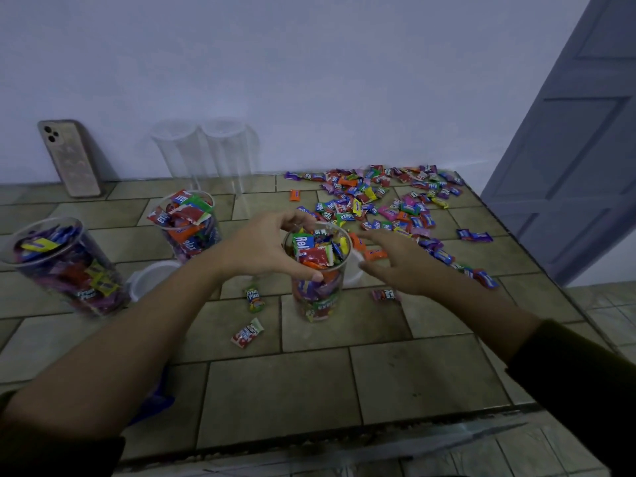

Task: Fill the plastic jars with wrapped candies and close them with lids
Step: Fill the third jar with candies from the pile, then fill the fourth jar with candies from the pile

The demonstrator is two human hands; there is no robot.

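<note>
Left grip (265, 249) clamped round jar (318, 294) rim; right grip (395, 266) apart, empty. Heaped candies (320, 247) could spill or block lid (354, 275).

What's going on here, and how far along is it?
A person is filling jars with candy on a tiled table. The left hand grips the rim of the middle jar, which is full to the top and lidless. The right hand hovers open beside it, near a white lid. Two other filled jars at left are lidless, two empty jars stand by the wall, and a candy pile lies at right.
</note>
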